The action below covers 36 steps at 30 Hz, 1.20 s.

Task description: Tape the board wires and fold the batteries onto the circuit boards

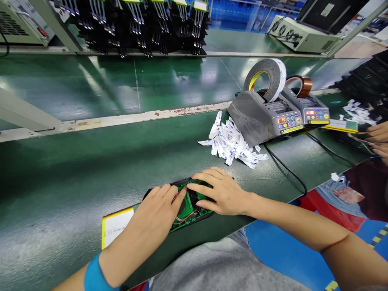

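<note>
Near the front edge of the bench lies a black device housing with a green circuit board and thin red and black wires inside. A flat white battery pack with yellow edges sticks out at its left. My left hand rests over the left part of the board, fingers lying together, palm down; what is beneath the palm is hidden. My right hand lies over the right part, its fingers spread and their tips touching the device. A blue band circles my left wrist.
Cut tape pieces are piled beside two tape dispensers with rolls on top. A black cable runs over the bench edge. Black parts with wires stand on the shelf. At the right, another person's hands hold wires.
</note>
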Motion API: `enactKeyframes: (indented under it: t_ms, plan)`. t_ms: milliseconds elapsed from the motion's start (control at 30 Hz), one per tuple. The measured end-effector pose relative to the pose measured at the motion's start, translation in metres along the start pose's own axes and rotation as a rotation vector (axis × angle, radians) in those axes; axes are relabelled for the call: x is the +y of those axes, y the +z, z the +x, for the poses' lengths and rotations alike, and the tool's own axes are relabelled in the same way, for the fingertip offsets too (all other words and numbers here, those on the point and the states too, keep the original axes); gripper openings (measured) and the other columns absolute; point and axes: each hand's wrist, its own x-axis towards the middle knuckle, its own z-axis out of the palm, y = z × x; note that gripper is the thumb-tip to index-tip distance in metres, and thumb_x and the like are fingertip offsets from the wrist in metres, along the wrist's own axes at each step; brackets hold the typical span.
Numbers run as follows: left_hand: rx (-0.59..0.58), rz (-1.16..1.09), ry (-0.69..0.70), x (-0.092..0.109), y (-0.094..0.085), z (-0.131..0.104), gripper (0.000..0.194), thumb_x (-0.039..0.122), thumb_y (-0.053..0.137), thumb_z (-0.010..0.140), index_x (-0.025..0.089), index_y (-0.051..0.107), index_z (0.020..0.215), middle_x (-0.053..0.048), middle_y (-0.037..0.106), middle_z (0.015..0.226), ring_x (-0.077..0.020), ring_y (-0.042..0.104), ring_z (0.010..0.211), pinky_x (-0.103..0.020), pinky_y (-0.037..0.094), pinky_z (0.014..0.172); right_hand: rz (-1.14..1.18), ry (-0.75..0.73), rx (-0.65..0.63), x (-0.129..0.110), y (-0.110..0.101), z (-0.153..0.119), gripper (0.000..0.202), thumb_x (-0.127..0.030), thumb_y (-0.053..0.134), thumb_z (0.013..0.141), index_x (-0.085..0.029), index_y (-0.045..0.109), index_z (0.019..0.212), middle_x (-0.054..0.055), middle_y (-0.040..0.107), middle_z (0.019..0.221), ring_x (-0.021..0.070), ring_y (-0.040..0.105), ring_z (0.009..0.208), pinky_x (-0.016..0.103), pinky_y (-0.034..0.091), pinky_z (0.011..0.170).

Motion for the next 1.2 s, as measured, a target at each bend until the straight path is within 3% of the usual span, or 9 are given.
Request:
enactKeyframes:
  t_ms: [367, 533, 633, 700, 800, 933, 1000, 1100, 1200]
  plan:
    - [0.037, -0.039, -0.018, 0.002, -0.007, -0.003, 0.049, -0.002, 0.037, 0.089, 0.012, 0.059, 0.130, -0.006, 0.063, 0.086, -0.0243, 0.059, 0.078, -0.039, 0.046, 0.068, -0.087, -0.012, -0.164, 0.000, -0.010, 0.008, 0.050, -0.054, 0.046, 0.102, -0.018, 0.062, 0.131, 0.010, 0.061, 0.129, 0.0272, 0.050, 0.110, 0.043, 0.041, 0.095]
    - [0.255, -0.365, -0.154, -0.006, -0.008, -0.030, 0.051, 0.018, 0.042, 0.101, 0.020, 0.031, 0.151, -0.002, 0.071, 0.101, -0.0187, 0.063, 0.095, -0.037, 0.049, 0.088, -0.116, -0.071, -0.160, 0.001, -0.010, 0.016, 0.053, -0.059, 0.045, 0.101, -0.016, 0.064, 0.126, 0.010, 0.063, 0.124, 0.0249, 0.052, 0.101, 0.040, 0.041, 0.089]
    - [0.294, -0.455, -0.325, -0.013, -0.004, -0.060, 0.050, 0.035, 0.045, 0.102, 0.029, 0.032, 0.150, -0.004, 0.066, 0.127, -0.0211, 0.058, 0.118, -0.040, 0.047, 0.103, -0.160, -0.103, -0.176, 0.000, -0.009, 0.021, 0.055, -0.062, 0.041, 0.100, -0.016, 0.066, 0.119, 0.011, 0.065, 0.119, 0.0240, 0.053, 0.094, 0.040, 0.040, 0.085]
    - [0.267, -0.469, -0.427, -0.018, 0.002, -0.081, 0.059, 0.048, 0.051, 0.098, 0.032, 0.031, 0.151, -0.008, 0.055, 0.142, -0.0273, 0.053, 0.128, -0.047, 0.048, 0.105, -0.178, -0.111, -0.182, -0.001, -0.008, 0.024, 0.056, -0.064, 0.040, 0.100, -0.016, 0.066, 0.116, 0.011, 0.066, 0.116, 0.0235, 0.053, 0.090, 0.040, 0.039, 0.084]
    - [0.130, -0.428, -0.546, -0.025, 0.019, -0.107, 0.083, 0.058, 0.059, 0.086, 0.030, 0.024, 0.156, -0.015, 0.046, 0.146, -0.0364, 0.056, 0.124, -0.050, 0.057, 0.090, -0.182, -0.120, -0.153, -0.002, -0.006, 0.024, 0.057, -0.065, 0.041, 0.099, -0.016, 0.066, 0.114, 0.010, 0.066, 0.112, 0.0230, 0.053, 0.087, 0.040, 0.039, 0.082]
    - [0.030, -0.451, -0.621, -0.036, 0.035, -0.128, 0.067, 0.043, 0.052, 0.091, 0.034, 0.029, 0.154, -0.012, 0.053, 0.132, -0.0271, 0.067, 0.101, -0.037, 0.060, 0.075, -0.139, -0.167, -0.045, 0.004, -0.003, 0.020, 0.052, -0.058, 0.042, 0.102, -0.016, 0.063, 0.123, 0.011, 0.067, 0.114, 0.0227, 0.054, 0.089, 0.040, 0.040, 0.084]
    - [0.049, -0.491, -0.600, -0.041, 0.029, -0.135, 0.064, 0.046, 0.053, 0.092, 0.037, 0.031, 0.152, -0.009, 0.052, 0.133, -0.0250, 0.066, 0.102, -0.036, 0.059, 0.081, -0.077, -0.176, 0.007, 0.005, -0.005, 0.020, 0.045, -0.052, 0.043, 0.104, -0.016, 0.062, 0.124, 0.012, 0.067, 0.116, 0.0230, 0.056, 0.095, 0.039, 0.041, 0.087]
    - [0.151, -0.511, -0.554, -0.044, 0.000, -0.141, 0.065, 0.054, 0.053, 0.092, 0.041, 0.029, 0.151, -0.006, 0.051, 0.134, -0.0267, 0.060, 0.113, -0.043, 0.055, 0.094, 0.107, -0.110, 0.073, -0.006, -0.013, 0.028, 0.035, -0.041, 0.048, 0.104, -0.015, 0.060, 0.123, 0.012, 0.066, 0.121, 0.0229, 0.057, 0.106, 0.039, 0.045, 0.093]
    - [0.224, -0.412, -0.492, -0.038, -0.037, -0.133, 0.068, 0.061, 0.051, 0.092, 0.043, 0.025, 0.152, -0.003, 0.053, 0.134, -0.0273, 0.057, 0.116, -0.044, 0.055, 0.092, 0.333, -0.027, 0.013, -0.036, -0.023, 0.045, 0.061, -0.048, 0.063, 0.094, -0.013, 0.045, 0.141, 0.016, 0.056, 0.139, 0.0268, 0.053, 0.125, 0.043, 0.045, 0.105]
